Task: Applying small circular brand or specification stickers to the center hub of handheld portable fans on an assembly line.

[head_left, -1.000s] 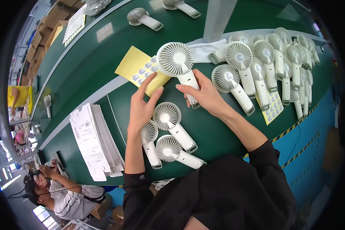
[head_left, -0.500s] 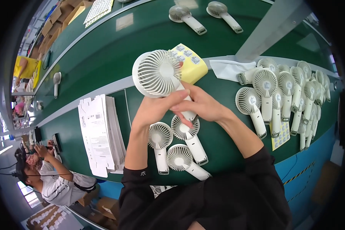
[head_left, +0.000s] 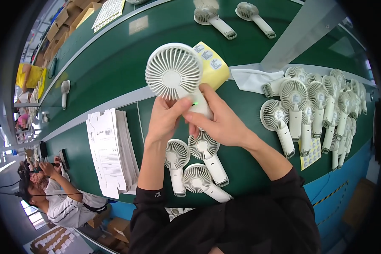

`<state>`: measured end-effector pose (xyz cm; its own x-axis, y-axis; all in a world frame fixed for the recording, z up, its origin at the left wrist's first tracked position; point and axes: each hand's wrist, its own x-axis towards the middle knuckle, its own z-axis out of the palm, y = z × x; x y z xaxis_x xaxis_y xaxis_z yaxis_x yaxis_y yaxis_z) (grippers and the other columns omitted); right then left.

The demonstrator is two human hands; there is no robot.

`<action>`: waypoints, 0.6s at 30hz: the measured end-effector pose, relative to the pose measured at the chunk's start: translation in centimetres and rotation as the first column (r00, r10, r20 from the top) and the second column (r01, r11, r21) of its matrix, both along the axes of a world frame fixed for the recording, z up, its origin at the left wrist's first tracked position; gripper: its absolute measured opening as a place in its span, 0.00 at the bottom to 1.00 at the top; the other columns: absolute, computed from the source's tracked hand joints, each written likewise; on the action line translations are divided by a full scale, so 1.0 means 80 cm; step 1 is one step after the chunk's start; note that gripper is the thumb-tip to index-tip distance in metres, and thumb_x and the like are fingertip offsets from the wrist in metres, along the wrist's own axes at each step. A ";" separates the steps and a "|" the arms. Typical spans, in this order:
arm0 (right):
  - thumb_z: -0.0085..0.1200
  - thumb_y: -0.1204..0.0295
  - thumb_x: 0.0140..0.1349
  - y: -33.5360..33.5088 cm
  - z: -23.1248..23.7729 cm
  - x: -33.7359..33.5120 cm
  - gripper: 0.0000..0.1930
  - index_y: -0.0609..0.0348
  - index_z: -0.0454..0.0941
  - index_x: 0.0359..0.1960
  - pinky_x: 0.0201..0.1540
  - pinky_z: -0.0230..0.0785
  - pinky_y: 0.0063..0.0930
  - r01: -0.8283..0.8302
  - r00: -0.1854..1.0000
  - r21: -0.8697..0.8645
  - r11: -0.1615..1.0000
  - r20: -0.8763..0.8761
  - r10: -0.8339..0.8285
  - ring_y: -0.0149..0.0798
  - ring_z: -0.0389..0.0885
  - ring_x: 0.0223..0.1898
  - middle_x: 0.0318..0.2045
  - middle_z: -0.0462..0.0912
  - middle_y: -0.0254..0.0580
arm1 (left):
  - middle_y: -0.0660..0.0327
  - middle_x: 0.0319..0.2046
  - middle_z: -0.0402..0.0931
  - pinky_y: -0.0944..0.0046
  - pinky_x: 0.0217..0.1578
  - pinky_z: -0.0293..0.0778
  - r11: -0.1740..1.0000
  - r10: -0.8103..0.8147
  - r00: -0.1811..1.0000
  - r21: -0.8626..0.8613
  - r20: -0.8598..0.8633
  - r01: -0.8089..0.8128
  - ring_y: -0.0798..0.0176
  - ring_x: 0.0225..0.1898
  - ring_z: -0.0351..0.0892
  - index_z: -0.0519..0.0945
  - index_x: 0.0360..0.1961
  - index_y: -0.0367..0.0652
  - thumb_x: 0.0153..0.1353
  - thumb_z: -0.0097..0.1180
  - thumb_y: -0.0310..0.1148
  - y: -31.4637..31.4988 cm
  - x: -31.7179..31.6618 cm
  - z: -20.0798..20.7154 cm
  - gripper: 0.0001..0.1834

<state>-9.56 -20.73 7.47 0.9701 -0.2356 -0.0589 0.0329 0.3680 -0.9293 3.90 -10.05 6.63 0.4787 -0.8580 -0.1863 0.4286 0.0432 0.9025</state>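
Observation:
Both hands hold a white handheld fan (head_left: 172, 78) above the green table. My left hand (head_left: 167, 116) is closed round the handle just under the round head, its thumb beside a small lit green light. Lower on the handle my right hand (head_left: 218, 118) is closed too, its thumb lying across the front. The handle's bottom end is hidden by my fingers. Behind the fan's head sits a yellow sticker sheet (head_left: 213, 70) with grey labels, partly covered. Below my hands lie three more white fans (head_left: 204, 146), one partly under my right fingers in view.
A stack of flat white printed cartons (head_left: 110, 152) lies at left. Many fans with stickers (head_left: 293, 95) crowd the right side, near a white cloth (head_left: 254, 79) and a grey post (head_left: 300, 34). Two fans (head_left: 254, 17) lie on the far belt. A co-worker (head_left: 67, 194) sits at lower left.
The fan has turned in my hands and its head has risen slightly. Its handle front now faces up, showing a green light. My left thumb has shifted to the left on the handle.

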 end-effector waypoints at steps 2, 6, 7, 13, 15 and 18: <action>0.53 0.74 0.67 0.006 -0.001 0.001 0.21 0.65 0.60 0.57 0.28 0.73 0.25 0.086 0.995 -0.099 0.991 -0.038 -0.090 0.30 0.81 0.27 0.34 0.79 0.42 | 0.58 0.42 0.81 0.65 0.32 0.80 0.997 0.007 0.995 -0.076 -0.097 -0.014 0.67 0.32 0.82 0.74 0.55 0.34 0.59 0.65 0.28 -0.003 -0.009 -0.001 0.23; 0.53 0.73 0.65 0.025 -0.003 0.002 0.24 0.67 0.57 0.59 0.31 0.75 0.35 0.260 0.964 -0.379 0.888 0.053 -0.260 0.45 0.84 0.30 0.38 0.81 0.53 | 0.59 0.45 0.80 0.63 0.46 0.79 0.995 0.085 0.987 -0.033 -0.137 -0.091 0.66 0.44 0.81 0.74 0.55 0.35 0.54 0.68 0.26 -0.005 -0.025 0.001 0.27; 0.53 0.73 0.65 0.029 -0.003 0.000 0.25 0.67 0.57 0.59 0.32 0.75 0.38 0.287 0.954 -0.452 0.845 0.058 -0.293 0.51 0.84 0.31 0.40 0.81 0.57 | 0.59 0.45 0.80 0.63 0.46 0.78 0.994 0.078 0.988 -0.061 -0.136 -0.087 0.65 0.44 0.81 0.74 0.55 0.35 0.53 0.68 0.25 -0.005 -0.027 0.001 0.27; 0.52 0.74 0.65 0.042 0.006 -0.011 0.24 0.69 0.57 0.58 0.35 0.75 0.43 0.243 0.954 -0.543 0.804 -0.015 -0.299 0.58 0.85 0.37 0.40 0.81 0.62 | 0.58 0.44 0.79 0.63 0.47 0.77 0.992 0.093 0.990 -0.076 -0.107 -0.101 0.65 0.44 0.80 0.74 0.55 0.34 0.50 0.68 0.25 0.005 -0.028 0.003 0.29; 0.52 0.74 0.65 0.042 0.009 -0.010 0.24 0.69 0.57 0.58 0.35 0.76 0.43 0.271 0.952 -0.507 0.818 0.017 -0.305 0.56 0.85 0.36 0.40 0.81 0.61 | 0.58 0.45 0.80 0.63 0.47 0.77 0.991 0.017 0.996 -0.132 -0.089 -0.028 0.65 0.45 0.81 0.75 0.54 0.34 0.50 0.68 0.26 0.007 -0.023 0.000 0.28; 0.53 0.74 0.66 0.042 0.010 -0.006 0.23 0.69 0.58 0.57 0.32 0.75 0.38 0.320 0.946 -0.415 0.852 0.087 -0.313 0.48 0.85 0.32 0.36 0.82 0.55 | 0.58 0.44 0.80 0.63 0.46 0.78 0.979 0.049 0.997 -0.194 -0.062 -0.060 0.65 0.44 0.81 0.75 0.53 0.34 0.50 0.69 0.27 0.007 -0.018 -0.005 0.28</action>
<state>-10.01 -17.36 8.27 0.8388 -0.5291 0.1288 0.0971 -0.0875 -0.9914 2.49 -9.50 6.26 0.5192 -0.8534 -0.0463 0.4713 0.2407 0.8485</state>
